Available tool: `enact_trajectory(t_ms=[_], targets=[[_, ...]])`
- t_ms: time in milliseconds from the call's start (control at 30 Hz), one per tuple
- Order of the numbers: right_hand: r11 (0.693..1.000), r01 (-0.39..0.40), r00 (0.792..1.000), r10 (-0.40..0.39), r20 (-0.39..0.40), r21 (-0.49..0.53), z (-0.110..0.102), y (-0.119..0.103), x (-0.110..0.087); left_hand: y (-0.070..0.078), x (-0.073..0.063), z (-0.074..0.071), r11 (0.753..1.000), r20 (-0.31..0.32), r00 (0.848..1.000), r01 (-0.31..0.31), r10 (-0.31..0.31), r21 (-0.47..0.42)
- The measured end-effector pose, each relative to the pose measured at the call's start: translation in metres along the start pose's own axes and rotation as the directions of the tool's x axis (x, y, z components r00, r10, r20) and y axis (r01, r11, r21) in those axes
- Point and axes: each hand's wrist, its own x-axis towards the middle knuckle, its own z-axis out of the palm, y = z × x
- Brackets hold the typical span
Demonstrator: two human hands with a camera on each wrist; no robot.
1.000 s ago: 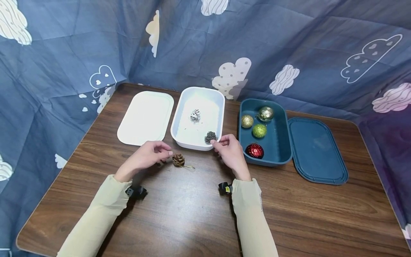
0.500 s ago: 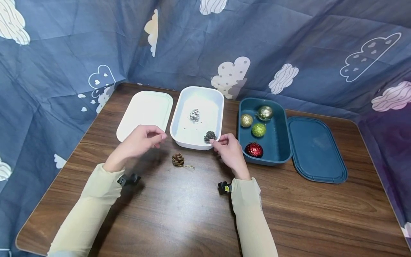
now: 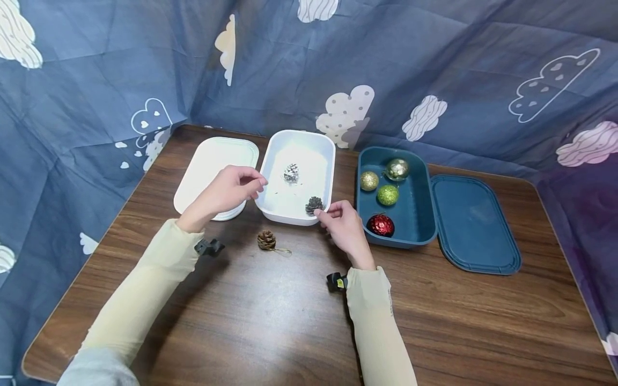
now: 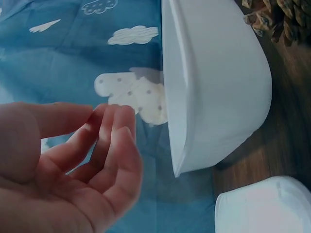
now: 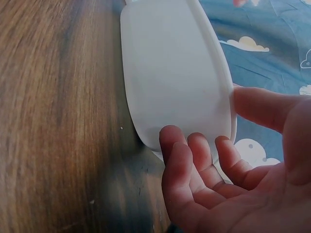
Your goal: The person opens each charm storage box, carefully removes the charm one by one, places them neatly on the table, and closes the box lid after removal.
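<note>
My left hand point(image 3: 235, 188) hovers at the left rim of a white container point(image 3: 333, 171), thumb near the fingertips and nothing between them. Inside that container lie a snow-tipped pine cone point(image 3: 291, 173) and a dark pine cone point(image 3: 314, 205) at the front right corner. My right hand point(image 3: 344, 228) grips the same corner; in the right wrist view its thumb is on the rim and the curled fingers lie against the outer wall point(image 5: 170, 63). A brown pine cone point(image 3: 266, 240) with a gold loop rests on the table in front of the container.
A white lid point(image 3: 207, 166) lies left of the container, partly under my left hand in the head view. To the right, a blue container point(image 3: 415, 214) holds several ornament balls, among them a red one point(image 3: 381, 225). Beyond it lies a blue lid point(image 3: 475, 222). A cloud-printed curtain point(image 3: 280, 64) borders the table.
My left hand has left the brown pine cone, lifting away over the white lid and then moving right to the white container's left rim. My right hand has stayed at its corner.
</note>
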Motion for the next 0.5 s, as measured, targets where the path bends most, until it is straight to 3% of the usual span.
enact_trajectory(t_ms=[133, 267, 500], targets=[[1.000, -0.003, 1.000, 0.003, -0.002, -0.004, 0.000, -0.001, -0.001, 0.002, 0.017, 0.009, 0.995, -0.026, 0.999, -0.023, 0.025, 0.093], [1.000, 0.003, 1.000, -0.003, -0.008, -0.007, 0.000, 0.000, -0.001, -0.001, 0.037, 0.019, 0.968, -0.044, 0.996, -0.065, 0.078, 0.242], [1.000, 0.020, 1.000, -0.021, -0.022, -0.022, 0.000, 0.002, 0.000, -0.004, 0.060, 0.031, 0.927, 0.012, 0.995, -0.097, 0.100, 0.362]])
